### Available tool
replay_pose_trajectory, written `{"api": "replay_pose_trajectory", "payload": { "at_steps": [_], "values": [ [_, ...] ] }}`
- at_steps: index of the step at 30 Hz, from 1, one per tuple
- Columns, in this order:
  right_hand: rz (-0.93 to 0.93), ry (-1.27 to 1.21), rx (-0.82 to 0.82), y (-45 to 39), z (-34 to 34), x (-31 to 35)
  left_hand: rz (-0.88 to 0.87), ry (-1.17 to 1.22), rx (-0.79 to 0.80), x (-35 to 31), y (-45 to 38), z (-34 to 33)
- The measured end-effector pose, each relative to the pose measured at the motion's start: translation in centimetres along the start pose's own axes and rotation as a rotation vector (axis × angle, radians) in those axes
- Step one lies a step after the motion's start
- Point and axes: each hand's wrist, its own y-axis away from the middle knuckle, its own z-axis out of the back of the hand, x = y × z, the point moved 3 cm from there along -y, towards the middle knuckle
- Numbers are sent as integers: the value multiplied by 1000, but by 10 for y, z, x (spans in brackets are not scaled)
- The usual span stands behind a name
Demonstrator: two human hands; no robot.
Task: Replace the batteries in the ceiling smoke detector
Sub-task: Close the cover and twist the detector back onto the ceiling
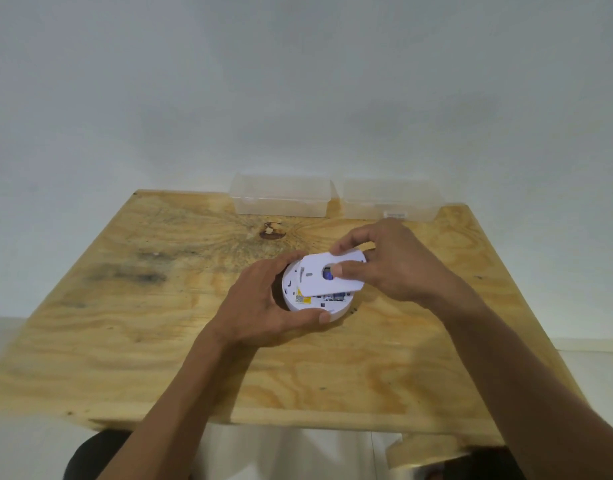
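A round white smoke detector (300,301) lies back-side up on the plywood table (159,341), with small labels and blue parts showing on its back. My left hand (263,306) grips its left and near rim. My right hand (384,265) pinches a flat white mounting plate (315,275) tilted over the detector's back. A blue part shows through the plate's round hole. Whether the plate touches the detector I cannot tell.
Two clear plastic boxes, one at the back middle (281,197) and one at the back right (390,200), stand against the white wall. A dark knot (272,232) marks the wood behind the detector. A roll of tape (423,453) sits below the table's near right edge.
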Motion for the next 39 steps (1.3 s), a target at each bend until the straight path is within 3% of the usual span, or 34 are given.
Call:
{"api": "replay_pose_trajectory", "payload": {
  "at_steps": [6,12,20,39],
  "values": [
    [12,209,148,5,-1,8,42,37,-3,6,2,-3],
    [94,434,182,3,-5,19,60,48,-5,6,1,-1],
    [192,388,215,1,-15,14,89,61,21,8,1,0],
    [186,367,296,-6,-21,5,127,101,36,9,0,-2]
  ]
}}
